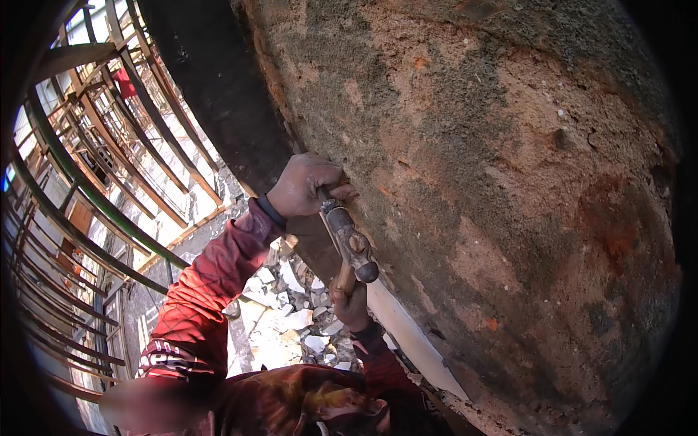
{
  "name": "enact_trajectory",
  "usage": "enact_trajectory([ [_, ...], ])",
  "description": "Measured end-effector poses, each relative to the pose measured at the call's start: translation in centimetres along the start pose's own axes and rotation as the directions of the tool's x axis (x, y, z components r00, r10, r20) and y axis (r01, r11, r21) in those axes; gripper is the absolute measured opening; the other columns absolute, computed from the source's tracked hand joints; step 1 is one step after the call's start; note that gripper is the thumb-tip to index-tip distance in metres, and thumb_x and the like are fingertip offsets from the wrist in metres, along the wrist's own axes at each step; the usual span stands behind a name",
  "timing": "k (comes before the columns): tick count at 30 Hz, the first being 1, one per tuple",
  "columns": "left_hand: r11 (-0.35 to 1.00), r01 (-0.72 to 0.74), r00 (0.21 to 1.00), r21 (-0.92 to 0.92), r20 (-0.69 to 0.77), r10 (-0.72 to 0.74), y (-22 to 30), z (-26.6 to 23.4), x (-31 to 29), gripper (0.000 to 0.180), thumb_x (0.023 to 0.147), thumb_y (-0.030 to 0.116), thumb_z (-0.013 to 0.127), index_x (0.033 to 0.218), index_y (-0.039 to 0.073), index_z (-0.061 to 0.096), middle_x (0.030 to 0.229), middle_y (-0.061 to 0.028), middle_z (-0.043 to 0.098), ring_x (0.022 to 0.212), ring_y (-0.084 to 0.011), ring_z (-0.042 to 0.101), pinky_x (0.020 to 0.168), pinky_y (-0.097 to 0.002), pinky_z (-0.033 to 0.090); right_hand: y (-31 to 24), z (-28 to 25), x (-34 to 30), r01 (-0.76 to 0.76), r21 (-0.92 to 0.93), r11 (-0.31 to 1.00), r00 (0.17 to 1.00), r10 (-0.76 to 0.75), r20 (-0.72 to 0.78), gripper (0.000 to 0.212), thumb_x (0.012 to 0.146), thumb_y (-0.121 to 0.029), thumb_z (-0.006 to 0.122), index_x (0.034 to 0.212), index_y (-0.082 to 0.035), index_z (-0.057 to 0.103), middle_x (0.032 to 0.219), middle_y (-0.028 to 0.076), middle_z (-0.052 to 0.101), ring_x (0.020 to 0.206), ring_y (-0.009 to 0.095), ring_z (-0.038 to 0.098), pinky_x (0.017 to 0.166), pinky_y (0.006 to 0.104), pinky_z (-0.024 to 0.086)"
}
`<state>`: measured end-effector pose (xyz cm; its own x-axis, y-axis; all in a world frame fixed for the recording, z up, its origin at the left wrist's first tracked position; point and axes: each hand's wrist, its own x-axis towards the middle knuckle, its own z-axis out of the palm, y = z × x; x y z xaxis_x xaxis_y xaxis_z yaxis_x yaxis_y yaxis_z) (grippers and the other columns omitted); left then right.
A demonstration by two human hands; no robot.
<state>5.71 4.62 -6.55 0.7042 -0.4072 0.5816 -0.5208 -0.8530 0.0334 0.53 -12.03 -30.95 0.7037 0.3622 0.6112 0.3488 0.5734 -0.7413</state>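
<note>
My left hand (309, 185) is closed round a dark metal chisel (323, 194) against the rough wall (465, 167). Only the chisel's struck end shows; its tip is hidden by the fingers and the wall's edge. Below it, my right hand (351, 305) grips the wooden handle of a ball-peen hammer (352, 243). The hammer's flat face is at the chisel's end, touching or nearly so, while its rounded end points down to the right. Patchy brown and grey plaster covers the wall beside both hands.
Broken white and grey rubble (298, 312) lies on the ground below my arms. A dark upright surface (218, 80) borders the wall on the left. Beyond are long bars and poles (94, 189). A pale strip (411, 338) runs along the wall's edge near my right forearm.
</note>
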Motion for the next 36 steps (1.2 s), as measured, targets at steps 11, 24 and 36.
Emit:
enact_trajectory([
  [11,1.000,0.007,1.000,0.030,-0.023,-0.007,-0.4,0.4,-0.2,0.047,0.075,0.028,0.077,0.054,0.006,0.040,0.052,-0.0112,0.041,0.051,-0.0314,0.047,0.050,-0.0404,0.034,-7.4,1.6,3.9,0.739,0.201,0.643,0.663,-0.643,-0.384,0.061,0.089,-0.064,0.043,0.095,-0.004,0.043,0.073,0.009,0.050,0.055,0.019,0.050,0.048,0.0325,0.044],
  [24,0.997,0.005,0.999,-0.075,-0.049,-0.008,-0.6,0.9,-0.4,0.047,0.074,0.017,0.078,0.055,0.005,0.037,0.052,-0.0105,0.035,0.048,-0.0296,0.040,0.050,-0.0382,0.030,-7.6,1.1,3.2,0.746,0.208,0.633,0.663,-0.675,-0.322,0.069,0.086,-0.070,0.041,0.102,-0.003,0.041,0.079,0.013,0.051,0.058,0.022,0.050,0.051,0.0379,0.046],
  [36,1.000,0.006,0.997,-0.023,-0.082,-0.007,-1.0,1.1,-1.0,0.048,0.073,0.020,0.079,0.056,0.006,0.037,0.052,-0.0077,0.036,0.049,-0.0269,0.042,0.051,-0.0366,0.031,-9.7,0.8,3.7,0.712,0.274,0.647,0.702,-0.661,-0.263,0.064,0.086,-0.065,0.049,0.092,-0.001,0.043,0.071,0.011,0.049,0.054,0.020,0.049,0.049,0.0336,0.045],
])
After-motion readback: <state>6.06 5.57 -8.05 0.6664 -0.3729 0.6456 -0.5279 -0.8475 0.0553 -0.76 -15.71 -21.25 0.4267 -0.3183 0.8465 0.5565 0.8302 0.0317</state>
